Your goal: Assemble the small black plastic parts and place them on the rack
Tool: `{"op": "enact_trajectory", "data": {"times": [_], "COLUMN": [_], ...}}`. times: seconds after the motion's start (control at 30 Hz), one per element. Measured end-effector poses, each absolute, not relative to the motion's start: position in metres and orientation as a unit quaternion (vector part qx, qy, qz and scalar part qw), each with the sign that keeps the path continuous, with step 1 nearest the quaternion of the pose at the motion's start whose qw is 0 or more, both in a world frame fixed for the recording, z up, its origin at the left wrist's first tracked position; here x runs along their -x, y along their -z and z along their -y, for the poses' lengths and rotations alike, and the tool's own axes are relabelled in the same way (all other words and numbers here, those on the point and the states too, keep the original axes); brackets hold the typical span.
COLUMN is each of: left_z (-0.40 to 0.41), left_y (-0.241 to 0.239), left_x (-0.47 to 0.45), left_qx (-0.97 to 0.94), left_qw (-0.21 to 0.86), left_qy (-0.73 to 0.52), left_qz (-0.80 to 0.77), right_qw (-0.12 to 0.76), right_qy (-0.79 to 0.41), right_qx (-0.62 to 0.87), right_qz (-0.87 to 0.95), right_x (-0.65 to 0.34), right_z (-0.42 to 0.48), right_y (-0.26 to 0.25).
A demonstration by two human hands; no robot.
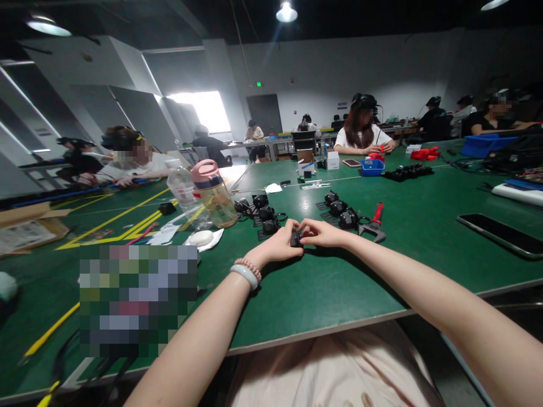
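Observation:
My left hand (280,244) and my right hand (323,233) meet on the green table (322,288), both closed round one small black part (295,238) held between the fingertips. A bead bracelet and a pale bangle sit on my left wrist. Just beyond my hands lie two groups of similar black parts, one group (261,213) to the left and another (341,210) to the right. Red-handled pliers (373,221) lie beside the right group.
Two water bottles (203,195) stand at the left, with a white round lid and papers beside them. A phone (500,234) lies at the right. A blue bin (372,167), small boxes and more black parts sit farther back. Several people work at the tables around.

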State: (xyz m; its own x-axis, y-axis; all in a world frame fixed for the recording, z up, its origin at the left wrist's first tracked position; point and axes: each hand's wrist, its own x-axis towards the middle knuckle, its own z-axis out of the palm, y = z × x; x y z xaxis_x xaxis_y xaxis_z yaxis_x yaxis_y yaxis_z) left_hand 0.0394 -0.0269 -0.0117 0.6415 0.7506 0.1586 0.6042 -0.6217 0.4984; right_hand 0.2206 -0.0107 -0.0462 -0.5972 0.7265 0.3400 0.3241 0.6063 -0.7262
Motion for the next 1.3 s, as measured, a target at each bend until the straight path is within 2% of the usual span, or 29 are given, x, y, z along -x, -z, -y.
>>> {"op": "enact_trajectory", "data": {"times": [1.3], "left_z": [0.0296], "left_y": [0.0095], "left_x": [-0.0412], "left_qx": [-0.879], "left_qw": [0.214], "left_qy": [-0.187], "left_qz": [-0.383], "right_qw": [0.323], "right_qy": [-0.319], "right_qx": [0.314], "right_qz": [0.834], "right_x": [-0.2201], "right_z": [0.0115], "right_y": [0.0447]}}
